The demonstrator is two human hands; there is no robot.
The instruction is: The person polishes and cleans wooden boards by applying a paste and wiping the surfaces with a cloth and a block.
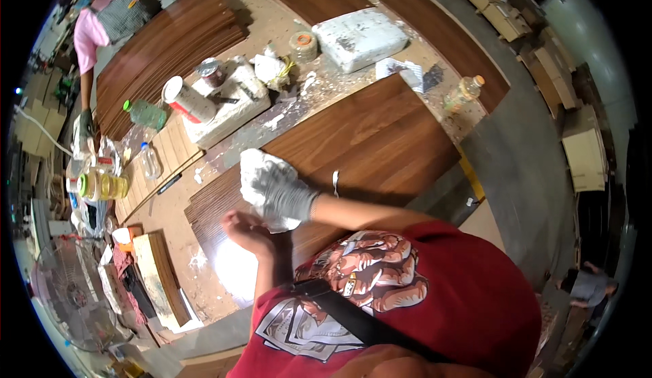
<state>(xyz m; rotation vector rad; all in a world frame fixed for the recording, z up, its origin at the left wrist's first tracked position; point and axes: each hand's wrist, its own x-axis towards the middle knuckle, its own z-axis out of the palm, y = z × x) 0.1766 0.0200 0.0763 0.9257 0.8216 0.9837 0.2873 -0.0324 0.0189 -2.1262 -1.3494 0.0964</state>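
Note:
My right hand (288, 198), in a grey glove, is closed on a crumpled white cloth (261, 173) over a dark brown wood-grain board (367, 133). The cloth covers its fingertips. Bare and curled, my left hand (247, 232) is beside the cloth's near-left side, above the board's left part. Whether its bent fingers hold anything is hidden. A small white scrap (335, 182) lies on the board to the right of the glove. Bright light glares on the near-left corner of the board.
Beyond the board stand a paint-spotted white block (360, 38), a white canister (187, 99) and a glass bottle (464, 94). Plastic bottles (146, 114) are at the left, near a fan (75, 296). A co-worker in pink (92, 38) is beside stacked brown boards (170, 52).

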